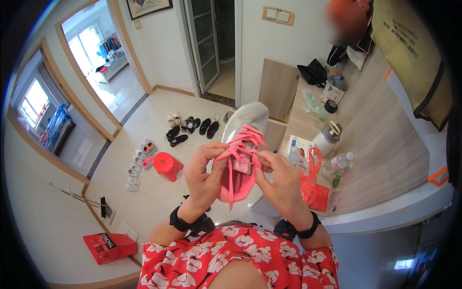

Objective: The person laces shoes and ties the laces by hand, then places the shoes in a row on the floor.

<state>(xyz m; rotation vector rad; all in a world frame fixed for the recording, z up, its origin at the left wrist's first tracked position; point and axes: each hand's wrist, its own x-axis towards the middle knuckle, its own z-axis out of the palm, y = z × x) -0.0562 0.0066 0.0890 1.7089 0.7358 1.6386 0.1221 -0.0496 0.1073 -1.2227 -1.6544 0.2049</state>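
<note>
A grey mesh sneaker (249, 117) with a pink lining is held up in front of me, its toe pointing away. Pink laces (246, 136) criss-cross over its tongue (242, 164), and one loose lace end hangs down over the heel opening. My left hand (206, 169) pinches the left side of the collar and a lace between thumb and fingers. On the other side, my right hand (278, 177) grips the lace and the collar edge near the top eyelets. Both wrists wear black straps.
A red plastic stool (167, 165) stands on the tiled floor, left of several pairs of shoes (177, 135). On the wooden shelf at right are a white thermos jug (326, 139), a plastic bottle (337, 163) and a red plastic bag (309, 184). A red bag (109, 247) lies lower left.
</note>
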